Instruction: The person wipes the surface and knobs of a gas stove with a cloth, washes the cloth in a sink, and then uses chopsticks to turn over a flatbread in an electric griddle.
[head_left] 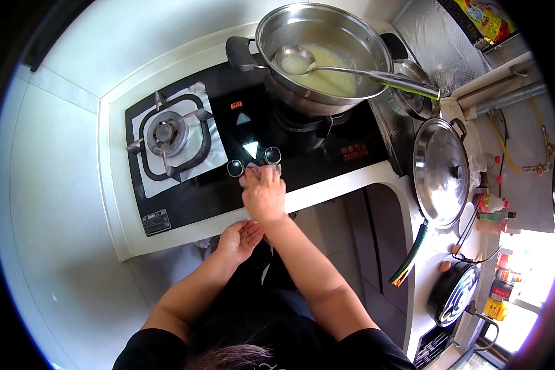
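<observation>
Black glass stove [191, 208] bears a crumpled pinkish cloth [251, 168] at its six o'clock, gripped by the right hand [265, 193] beside two round silver-rimmed knobs [272, 155], which brushing knuckles might accidentally turn, while the left hand [238, 240] hangs cupped open.

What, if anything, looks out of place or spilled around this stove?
No spill is plain on the stove. The one oddity is the dark green handle beside the metal lid: it appears to jut past the counter edge, where it could perhaps be bumped.
</observation>
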A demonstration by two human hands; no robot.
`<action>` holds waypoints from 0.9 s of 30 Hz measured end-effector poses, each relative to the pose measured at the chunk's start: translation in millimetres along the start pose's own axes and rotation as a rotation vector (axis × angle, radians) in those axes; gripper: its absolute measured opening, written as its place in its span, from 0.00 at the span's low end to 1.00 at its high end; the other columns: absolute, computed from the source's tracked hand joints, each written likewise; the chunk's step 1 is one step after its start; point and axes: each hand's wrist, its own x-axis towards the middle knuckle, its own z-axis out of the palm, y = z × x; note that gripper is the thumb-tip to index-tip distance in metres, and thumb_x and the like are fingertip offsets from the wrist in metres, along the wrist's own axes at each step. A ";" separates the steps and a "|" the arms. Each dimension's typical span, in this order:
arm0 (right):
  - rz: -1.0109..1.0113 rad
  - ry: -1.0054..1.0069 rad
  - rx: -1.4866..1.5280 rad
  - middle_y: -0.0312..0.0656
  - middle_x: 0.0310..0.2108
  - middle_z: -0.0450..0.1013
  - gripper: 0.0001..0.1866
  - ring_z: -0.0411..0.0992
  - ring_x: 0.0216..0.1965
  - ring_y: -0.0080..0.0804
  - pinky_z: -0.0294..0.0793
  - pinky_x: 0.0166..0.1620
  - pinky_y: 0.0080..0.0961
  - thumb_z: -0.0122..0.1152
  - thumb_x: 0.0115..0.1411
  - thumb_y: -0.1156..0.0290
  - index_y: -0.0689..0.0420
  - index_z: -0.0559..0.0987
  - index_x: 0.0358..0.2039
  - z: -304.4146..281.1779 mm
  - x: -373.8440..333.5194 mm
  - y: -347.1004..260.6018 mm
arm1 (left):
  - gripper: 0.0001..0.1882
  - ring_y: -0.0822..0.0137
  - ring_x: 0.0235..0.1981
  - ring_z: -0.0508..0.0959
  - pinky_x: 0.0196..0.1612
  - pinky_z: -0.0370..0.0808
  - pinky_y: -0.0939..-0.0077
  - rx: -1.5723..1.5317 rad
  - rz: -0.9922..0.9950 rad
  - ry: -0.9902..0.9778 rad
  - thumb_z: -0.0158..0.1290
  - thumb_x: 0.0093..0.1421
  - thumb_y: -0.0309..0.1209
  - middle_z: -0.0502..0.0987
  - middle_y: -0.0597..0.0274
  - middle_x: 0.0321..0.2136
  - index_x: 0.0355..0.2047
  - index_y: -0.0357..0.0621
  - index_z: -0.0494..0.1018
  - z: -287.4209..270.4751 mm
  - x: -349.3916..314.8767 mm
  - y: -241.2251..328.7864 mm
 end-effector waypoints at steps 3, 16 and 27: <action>0.026 0.011 -0.039 0.42 0.35 0.65 0.20 0.67 0.38 0.42 0.71 0.36 0.37 0.58 0.42 0.69 0.45 0.78 0.40 -19.0 -0.7 17.2 | 0.11 0.60 0.32 0.79 0.38 0.79 0.69 0.012 -0.032 -0.019 0.44 0.61 0.30 0.77 0.56 0.30 0.36 0.34 0.70 7.4 -3.2 2.7; 0.038 0.020 -0.065 0.45 0.34 0.66 0.18 0.66 0.35 0.45 0.69 0.39 0.38 0.56 0.40 0.73 0.54 0.75 0.36 -11.0 -13.1 38.3 | 0.11 0.58 0.35 0.78 0.40 0.78 0.70 -0.035 0.000 -0.029 0.44 0.61 0.31 0.77 0.55 0.31 0.35 0.35 0.71 -1.3 -7.6 4.1; 0.009 0.010 -0.039 0.42 0.37 0.66 0.22 0.68 0.39 0.43 0.71 0.36 0.37 0.61 0.41 0.71 0.52 0.76 0.41 -5.7 0.4 -2.9 | 0.12 0.59 0.34 0.79 0.38 0.79 0.69 -0.003 -0.005 -0.038 0.41 0.62 0.31 0.77 0.55 0.30 0.35 0.35 0.71 -4.5 -3.3 7.4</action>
